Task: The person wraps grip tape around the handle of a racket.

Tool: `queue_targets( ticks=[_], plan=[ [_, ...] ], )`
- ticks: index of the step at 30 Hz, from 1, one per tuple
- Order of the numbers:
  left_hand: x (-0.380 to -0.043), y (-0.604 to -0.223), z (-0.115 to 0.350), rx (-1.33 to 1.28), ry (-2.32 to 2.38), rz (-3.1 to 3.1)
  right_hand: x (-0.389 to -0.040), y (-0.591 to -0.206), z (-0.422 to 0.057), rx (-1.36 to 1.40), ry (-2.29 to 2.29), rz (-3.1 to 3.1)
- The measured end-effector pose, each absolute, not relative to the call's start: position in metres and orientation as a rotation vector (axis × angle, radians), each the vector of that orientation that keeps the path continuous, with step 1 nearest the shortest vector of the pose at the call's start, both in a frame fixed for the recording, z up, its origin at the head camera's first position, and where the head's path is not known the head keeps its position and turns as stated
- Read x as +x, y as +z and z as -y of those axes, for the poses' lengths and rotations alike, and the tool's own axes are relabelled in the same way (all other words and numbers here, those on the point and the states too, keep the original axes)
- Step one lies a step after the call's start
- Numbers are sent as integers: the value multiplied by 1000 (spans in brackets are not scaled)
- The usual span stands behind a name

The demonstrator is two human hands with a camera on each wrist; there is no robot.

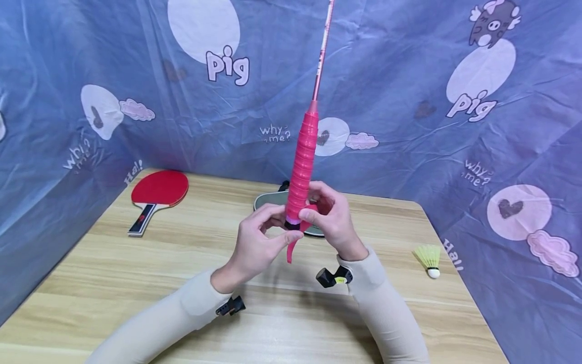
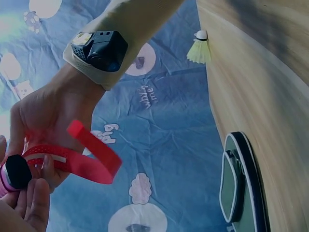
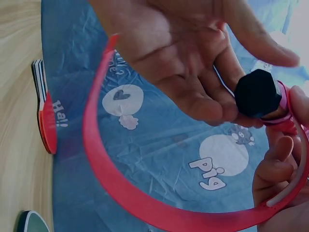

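A badminton racket stands nearly upright before me, its handle wrapped in ridged pink-red grip tape. Its head lies outside the head view. My left hand holds the handle's bottom end by the black butt cap, thumb in front and fingers behind. Just above the cap, my right hand pinches the tape against the handle between thumb and fingers. From there a loose tail of grip tape curls away and hangs below the hands. A pale strip shows along the tape's inner side.
A red table tennis bat lies on the wooden table at the left. Behind my hands is a green case, partly hidden. A yellow shuttlecock lies near the right edge. Blue printed cloth encloses the table's back and sides.
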State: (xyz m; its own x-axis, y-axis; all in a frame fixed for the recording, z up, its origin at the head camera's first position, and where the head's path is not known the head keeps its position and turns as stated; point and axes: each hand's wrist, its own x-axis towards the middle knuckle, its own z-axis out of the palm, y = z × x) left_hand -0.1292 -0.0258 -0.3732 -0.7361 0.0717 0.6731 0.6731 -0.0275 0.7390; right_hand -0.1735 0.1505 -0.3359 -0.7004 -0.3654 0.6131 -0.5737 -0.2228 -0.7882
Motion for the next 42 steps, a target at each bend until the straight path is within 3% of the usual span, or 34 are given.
queue_targets(
  ticks=[10,42],
  plan=[
    [-128,-374,24,-678,-1807,1848,-174,-339,-145,1187,2031,1818],
    [-128,-373,33,-941,-2018,1754,-171,-333,-150,1264,2078,1825]
  ],
)
